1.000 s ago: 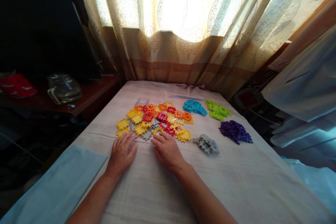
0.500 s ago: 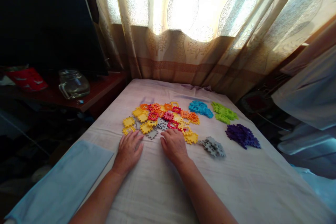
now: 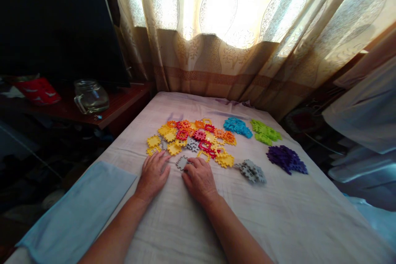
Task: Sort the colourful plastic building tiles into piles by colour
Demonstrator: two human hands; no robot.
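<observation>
My left hand (image 3: 154, 175) rests on the cloth with its fingers apart, holding nothing, its fingertips near the yellow pieces (image 3: 154, 141) at the left of the mixed pile. My right hand (image 3: 199, 177) has its fingertips on the right edge of a grey toothed piece (image 3: 182, 163), which lies in front of the pile. The thumb is bent beneath the fingers. Red pieces (image 3: 199, 134), orange, yellow and a few grey ones overlap in the mixed pile. To the right, a separate grey heap (image 3: 252, 171) sits near the front of the pieces.
Blue (image 3: 237, 127), green (image 3: 265, 132) and purple (image 3: 286, 159) heaps lie at the right of the bed-like surface (image 3: 278, 222). A light blue cloth (image 3: 80, 210) covers the left edge. Beyond it, a glass jug (image 3: 91, 97) and red container (image 3: 38, 90) stand on a dark red table.
My right hand has moved slightly left and toward me, with the grey piece drawn away from the pile. A yellow frame behind that hand now shows. The view has shifted slightly.
</observation>
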